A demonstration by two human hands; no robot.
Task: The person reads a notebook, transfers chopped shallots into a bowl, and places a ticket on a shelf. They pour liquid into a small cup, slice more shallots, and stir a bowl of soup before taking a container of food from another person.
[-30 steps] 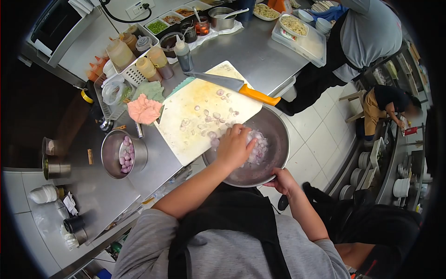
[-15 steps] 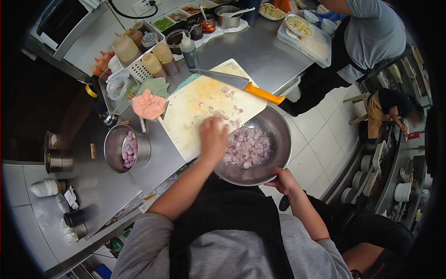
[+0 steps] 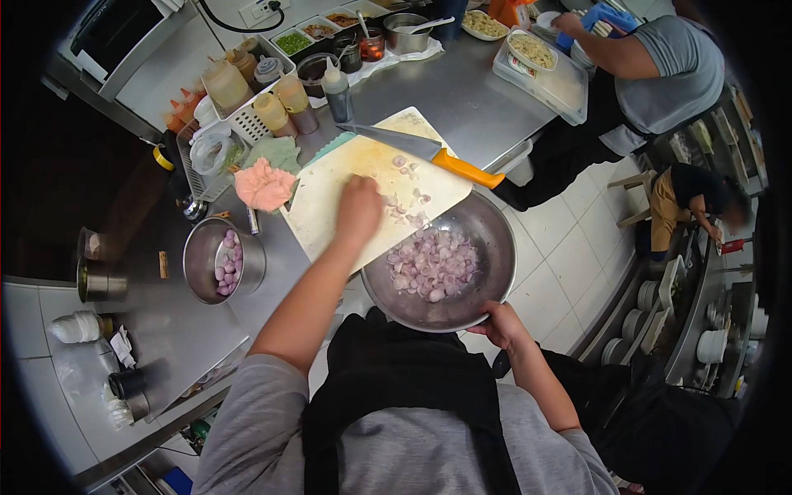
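My left hand (image 3: 360,210) is over the white cutting board (image 3: 318,206), slightly blurred, with its fingers curled down and mostly hidden. Sliced shallot pieces (image 3: 402,213) are scattered on the board to the right of this hand. My right hand (image 3: 503,324) grips the near right rim of a wide metal bowl (image 3: 495,256), held just past the board's edge. Sliced shallots (image 3: 433,264) are heaped inside the bowl. A knife with an orange handle (image 3: 468,169) lies across the board's far right side, its handle overhanging the edge.
A metal pot (image 3: 196,268) with whole shallots (image 3: 228,268) stands at left. Nearby are a pink cloth (image 3: 264,185) and sauce bottles (image 3: 337,87). A co-worker (image 3: 676,74) stands at the far right; another person (image 3: 693,198) sits beyond. A lidded plastic container (image 3: 569,91) rests on the counter.
My left hand has moved away from the bowl, left and farther up over the board. The bowl has shifted slightly toward me. The standing co-worker's arm has swung lower, toward the counter.
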